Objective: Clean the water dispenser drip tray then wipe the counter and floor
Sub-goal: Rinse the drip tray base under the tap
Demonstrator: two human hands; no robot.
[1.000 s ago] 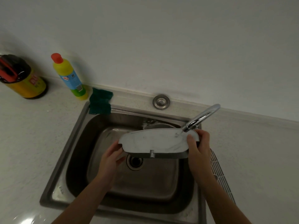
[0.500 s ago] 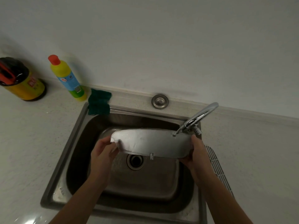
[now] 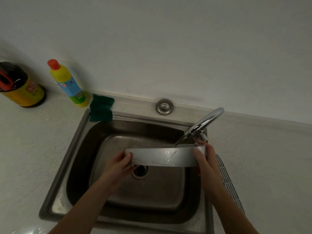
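Observation:
I hold the silver drip tray over the steel sink, turned so its long side wall faces me. Water runs down that wall. My left hand grips its left end with fingers curled round the edge. My right hand grips the right end, just under the chrome faucet, whose spout points down at the tray. The drain lies below the tray.
A green sponge lies on the sink's back left corner. A yellow detergent bottle and a yellow canister stand on the counter at the left. A white slotted grille lies right of the sink.
The tray has been tipped from flat, top side up, onto its edge, so its side wall now faces me. Both hands kept their grip and shifted lower.

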